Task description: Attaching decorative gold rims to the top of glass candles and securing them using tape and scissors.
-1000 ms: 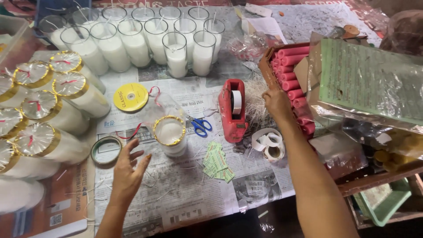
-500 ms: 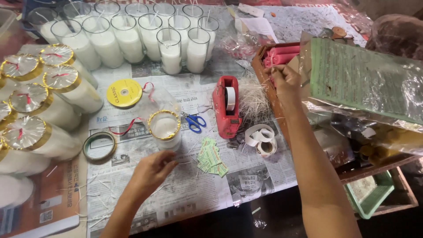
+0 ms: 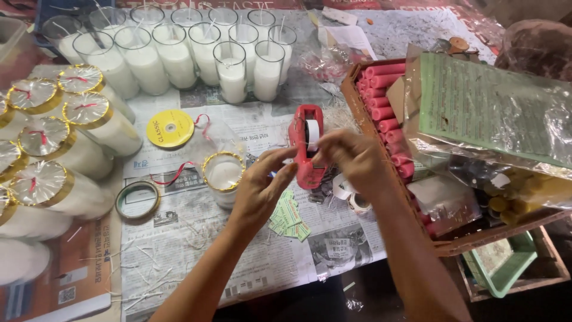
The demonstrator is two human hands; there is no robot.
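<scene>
My two hands meet over the red tape dispenser (image 3: 305, 140) in the middle of the newspaper-covered table. My right hand (image 3: 353, 160) curls over the dispenser's near end, fingers closed on it. The fingertips of my left hand (image 3: 262, 188) pinch together against the dispenser's left side; whatever is between them is too small to make out. Just left of my left hand stands a glass candle (image 3: 223, 174) with a gold rim and clear wrap. Green paper labels (image 3: 290, 219) lie under my left wrist.
Rows of white glass candles (image 3: 179, 53) stand at the back, with wrapped gold-rimmed ones (image 3: 53, 149) at left. A yellow ribbon spool (image 3: 170, 127), a tape ring (image 3: 137, 200), a box of red candles (image 3: 384, 101), a green packet in plastic (image 3: 494, 107) and a green tray (image 3: 501, 263) are also here.
My right hand came back from the box of red candles to the tape dispenser. My left hand rose from the newspaper and met it there.
</scene>
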